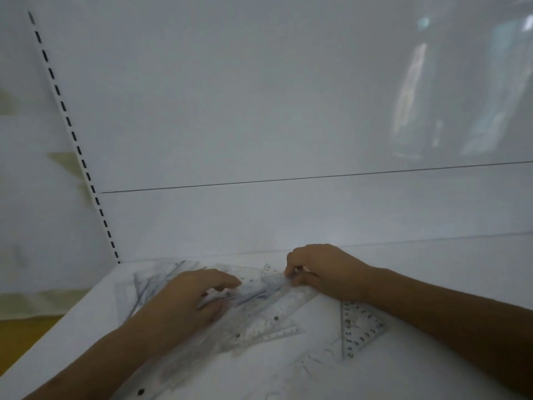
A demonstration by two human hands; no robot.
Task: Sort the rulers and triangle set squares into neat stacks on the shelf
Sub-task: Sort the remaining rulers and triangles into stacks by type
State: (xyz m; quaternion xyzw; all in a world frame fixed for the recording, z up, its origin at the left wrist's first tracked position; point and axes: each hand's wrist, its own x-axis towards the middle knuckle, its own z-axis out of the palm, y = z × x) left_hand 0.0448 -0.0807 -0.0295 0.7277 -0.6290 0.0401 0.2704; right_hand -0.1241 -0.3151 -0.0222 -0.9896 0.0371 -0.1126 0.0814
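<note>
A loose heap of clear plastic rulers and set squares point(259, 319) lies on the white shelf point(86, 321). My left hand point(184, 301) rests flat on the heap, fingers spread over a ruler. My right hand point(320, 269) pinches the far end of a clear ruler point(274, 281) at the back of the heap. One clear triangle set square point(357, 327) lies apart to the right, partly under my right forearm. More clear pieces point(155, 281) lie at the back left.
The shelf's white back panel point(288, 140) rises just behind my hands. A slotted upright point(72, 131) runs up the left side. The shelf's left edge drops off to a yellow-brown floor point(26, 333).
</note>
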